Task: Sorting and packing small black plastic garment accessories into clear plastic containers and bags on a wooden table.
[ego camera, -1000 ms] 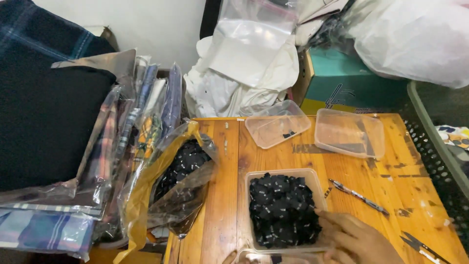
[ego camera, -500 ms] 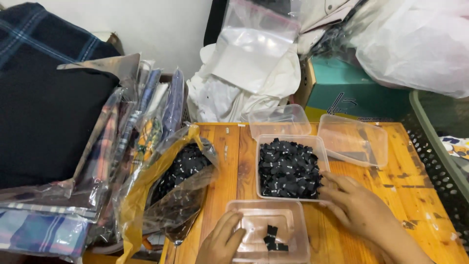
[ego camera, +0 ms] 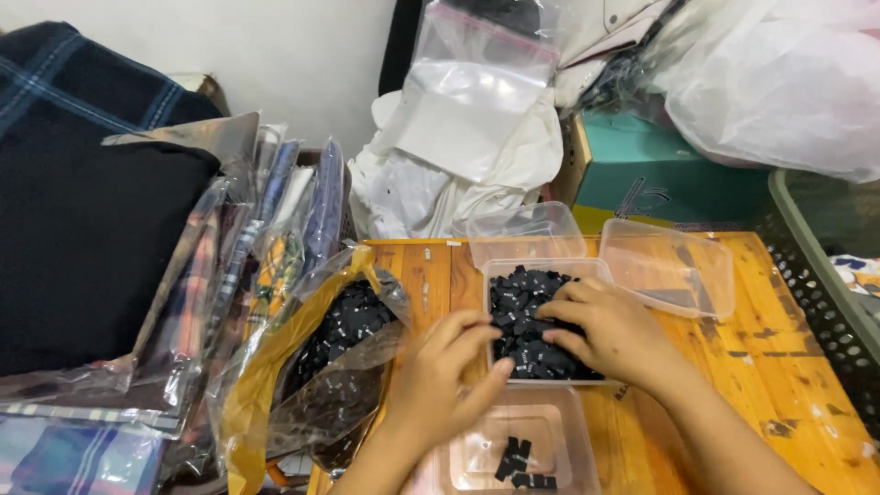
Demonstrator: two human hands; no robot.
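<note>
The wooden table (ego camera: 779, 367) stood crowded against a white wall, with bagged clothes stacked at the left and plastic sacks behind. The nearest tub (ego camera: 518, 449) was cut off at the bottom edge. A full tub (ego camera: 541, 321) of small black pieces sat mid-table, its long axis running away from the person. The right hand (ego camera: 610, 330) lay curled in it; its grip was hidden. The left hand (ego camera: 449, 376), fingers loosely spread, touched its near left edge.

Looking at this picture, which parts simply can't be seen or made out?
Head view only:
- The black pieces under the right hand are covered by it.
- Left hand: its palm faces away, so anything in it is hidden.
- The near clear tub is cut off by the bottom edge.
- The green crate runs off the right edge.
- Each black piece is too small to identify.
</note>
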